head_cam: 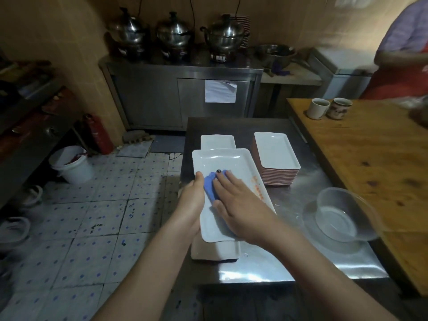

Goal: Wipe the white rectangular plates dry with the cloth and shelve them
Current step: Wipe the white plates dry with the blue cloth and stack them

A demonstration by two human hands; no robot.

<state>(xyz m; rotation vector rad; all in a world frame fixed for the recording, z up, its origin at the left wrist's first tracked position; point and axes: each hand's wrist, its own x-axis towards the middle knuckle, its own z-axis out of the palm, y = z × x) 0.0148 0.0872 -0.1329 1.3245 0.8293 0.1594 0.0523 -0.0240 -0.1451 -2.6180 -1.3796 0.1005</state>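
Here the left hand [193,200] grips the plate [228,159], steadying it so the flat right hand [240,206] can press the cloth [209,184] down.

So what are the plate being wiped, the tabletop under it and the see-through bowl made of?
The plate is probably glazed ceramic, or maybe melamine: white, glossy, soft highlights. The tabletop looks like stainless steel: grey, brushed sheen, bright glare near its front. The bowl is clear glass or plastic; the tabletop shows through it, but which cannot be told.
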